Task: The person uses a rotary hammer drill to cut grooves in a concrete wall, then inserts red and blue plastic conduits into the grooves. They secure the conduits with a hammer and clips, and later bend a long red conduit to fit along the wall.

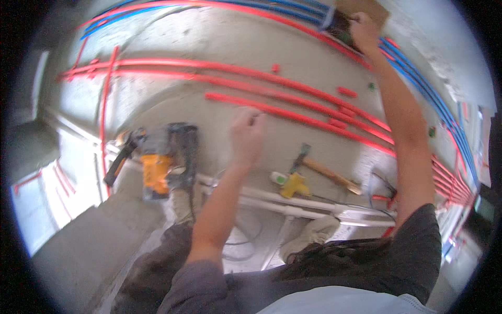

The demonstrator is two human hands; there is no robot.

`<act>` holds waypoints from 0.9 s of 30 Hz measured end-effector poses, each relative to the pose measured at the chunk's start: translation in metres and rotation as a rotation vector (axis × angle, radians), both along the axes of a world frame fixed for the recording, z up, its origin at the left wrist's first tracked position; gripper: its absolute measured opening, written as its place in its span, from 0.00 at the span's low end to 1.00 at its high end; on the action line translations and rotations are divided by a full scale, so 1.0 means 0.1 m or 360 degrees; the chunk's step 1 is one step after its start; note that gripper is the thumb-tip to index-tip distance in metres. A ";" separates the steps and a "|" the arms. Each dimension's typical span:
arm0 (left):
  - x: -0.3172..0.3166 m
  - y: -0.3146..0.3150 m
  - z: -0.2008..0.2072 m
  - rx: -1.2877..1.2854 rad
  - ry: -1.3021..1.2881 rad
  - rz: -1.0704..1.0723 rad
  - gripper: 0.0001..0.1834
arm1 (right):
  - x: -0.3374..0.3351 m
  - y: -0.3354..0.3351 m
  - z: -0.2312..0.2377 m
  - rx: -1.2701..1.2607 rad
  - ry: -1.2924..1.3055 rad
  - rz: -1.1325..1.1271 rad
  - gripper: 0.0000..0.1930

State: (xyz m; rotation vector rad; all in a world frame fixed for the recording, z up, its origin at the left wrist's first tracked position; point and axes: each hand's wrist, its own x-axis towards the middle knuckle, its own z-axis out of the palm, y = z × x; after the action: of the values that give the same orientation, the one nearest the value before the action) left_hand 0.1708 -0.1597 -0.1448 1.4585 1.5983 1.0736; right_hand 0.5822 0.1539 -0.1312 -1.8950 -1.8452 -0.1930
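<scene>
My right hand [364,32] is stretched out far ahead to an open cardboard box [372,11] with dark contents. Its fingers are bent in at the box; anything they pinch is too dark to name. Closer in, my left hand [247,135] hovers over the grey floor with curled fingers, just below a loose-ended red pipe [230,99]. It is blurred, and whatever may be in it is hidden. A yellow-and-black power drill [157,167] stands to its left. To its right lie a wooden-handled hammer [327,172] and a small yellow thing [294,186].
Red pipes [198,76] run across the floor, held by small red clips [346,92]. Blue pipes [423,83] curve along the far and right sides. White pipes [266,200] lie near my shoes [311,236], with a thin cable beside them.
</scene>
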 end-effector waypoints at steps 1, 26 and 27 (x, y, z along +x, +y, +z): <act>-0.02 -0.01 0.01 -0.0100 -0.0083 0.0045 0.06 | -0.16 -0.16 0.06 0.0025 0.0217 0.0146 0.21; 0.55 -0.50 -0.05 0.0055 0.0173 -0.0160 0.09 | -1.86 -3.05 0.22 -0.1458 0.1744 0.0494 0.08; 0.50 -0.45 -0.08 -0.0041 0.0034 -0.0081 0.08 | -1.84 -3.07 0.21 -0.1528 0.1634 0.0523 0.08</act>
State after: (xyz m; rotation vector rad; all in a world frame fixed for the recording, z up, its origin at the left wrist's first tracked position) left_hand 0.2206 -0.2045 -0.1526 1.4899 1.5758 1.0083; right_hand 0.3984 -0.1530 -0.1097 -1.5569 -1.4720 1.6888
